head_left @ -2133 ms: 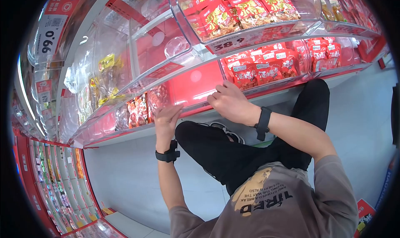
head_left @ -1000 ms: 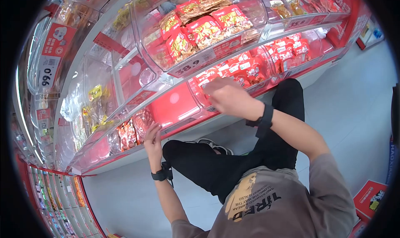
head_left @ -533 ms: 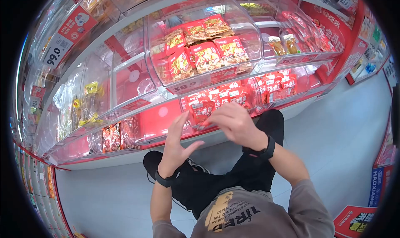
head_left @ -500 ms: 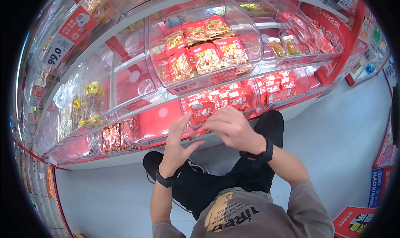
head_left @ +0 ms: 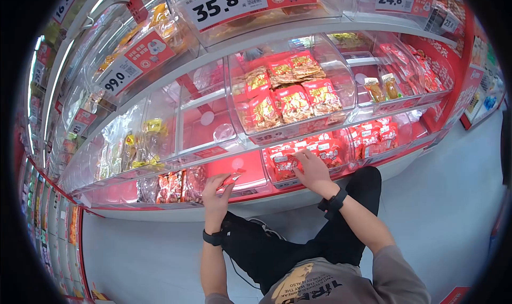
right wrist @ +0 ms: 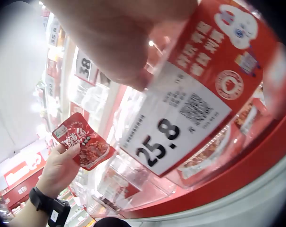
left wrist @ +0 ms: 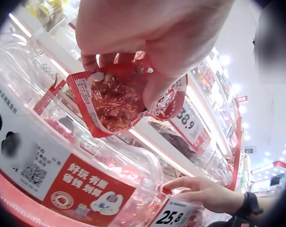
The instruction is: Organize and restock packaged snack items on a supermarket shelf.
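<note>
My left hand (head_left: pixel 215 204) pinches a small red snack packet (head_left: pixel 232 179) by its edge, in front of the low shelf. Up close in the left wrist view, the packet (left wrist: pixel 114 101) has a clear window with reddish food inside. The right wrist view shows its printed side, thumb across it. My right hand (head_left: pixel 314 173) is at the front of a clear bin of similar red packets (head_left: pixel 282 167), fingers reaching over the rim. That bin bears a 25.8 price tag (right wrist: pixel 157 142), right beneath this hand in the right wrist view.
Above is a clear bin with larger red-and-yellow packets (head_left: pixel 296 102). Left of the red packets lies a bare red shelf section (head_left: pixel 240 168), then bagged goods (head_left: pixel 169 187). My bent knees (head_left: pixel 368 181) are close to the shelf front.
A red packet that was at my right fingertips between both hands is now in my left hand. My right hand has moved to the packet bin, the left toward the shelf's left part.
</note>
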